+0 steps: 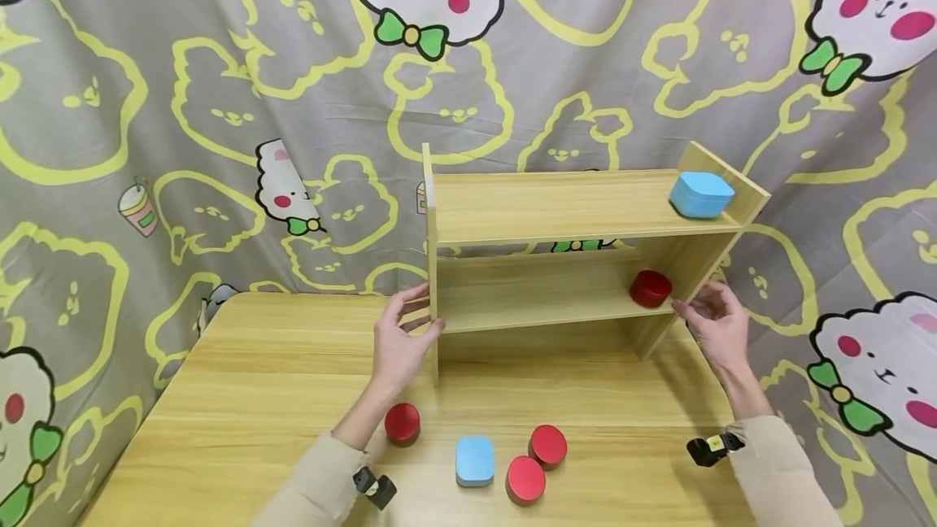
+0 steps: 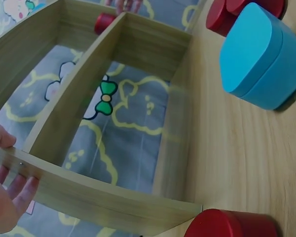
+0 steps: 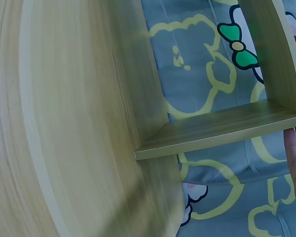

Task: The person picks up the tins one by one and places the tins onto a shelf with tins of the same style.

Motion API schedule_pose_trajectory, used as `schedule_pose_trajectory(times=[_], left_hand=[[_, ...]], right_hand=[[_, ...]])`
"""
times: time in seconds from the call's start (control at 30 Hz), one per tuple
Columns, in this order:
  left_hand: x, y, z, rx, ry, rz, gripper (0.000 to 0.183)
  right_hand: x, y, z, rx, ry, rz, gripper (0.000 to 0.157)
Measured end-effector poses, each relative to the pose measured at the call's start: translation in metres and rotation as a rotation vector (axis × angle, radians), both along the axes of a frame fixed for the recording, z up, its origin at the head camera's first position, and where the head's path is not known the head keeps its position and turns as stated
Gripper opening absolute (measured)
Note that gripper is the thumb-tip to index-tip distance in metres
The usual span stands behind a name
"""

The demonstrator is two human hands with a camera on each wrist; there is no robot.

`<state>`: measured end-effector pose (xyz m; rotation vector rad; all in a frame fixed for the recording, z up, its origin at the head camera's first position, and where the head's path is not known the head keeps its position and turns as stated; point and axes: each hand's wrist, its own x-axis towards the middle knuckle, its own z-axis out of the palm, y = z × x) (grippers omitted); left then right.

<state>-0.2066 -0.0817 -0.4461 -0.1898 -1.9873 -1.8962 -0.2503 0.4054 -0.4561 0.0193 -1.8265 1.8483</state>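
"Where do you have the shelf?"

"From my station, I see the two-tier wooden shelf standing on the wooden table, toward 3 o'clock in the head view, with a cartoon-print curtain behind it."

"And the hands?"

"With the shelf's middle as my dial, the left hand is between 8 and 9, gripping the left side panel, thumb at its front edge. The right hand is between 3 and 4, pinching the front edge of the right side panel."

"What's on the tiers?"

"I see a blue lidded box on the upper tier at 2, and a red round box on the lower one, past 3, near the right hand."

"On the table?"

"I count a rounded-square blue box at 7, a red pair just past 6, side by side, and a lone red canister between 7 and 8, beside the left forearm."
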Motion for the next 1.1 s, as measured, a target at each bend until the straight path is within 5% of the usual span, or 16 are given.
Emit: schedule_pose_trajectory(times=[1.1], left_hand=[[-0.019,-0.057,0.003,-0.029,-0.081,-0.005,0.054]], right_hand=[[0.02,-0.054,0.0,0.036,0.02,0.014,0.046]])
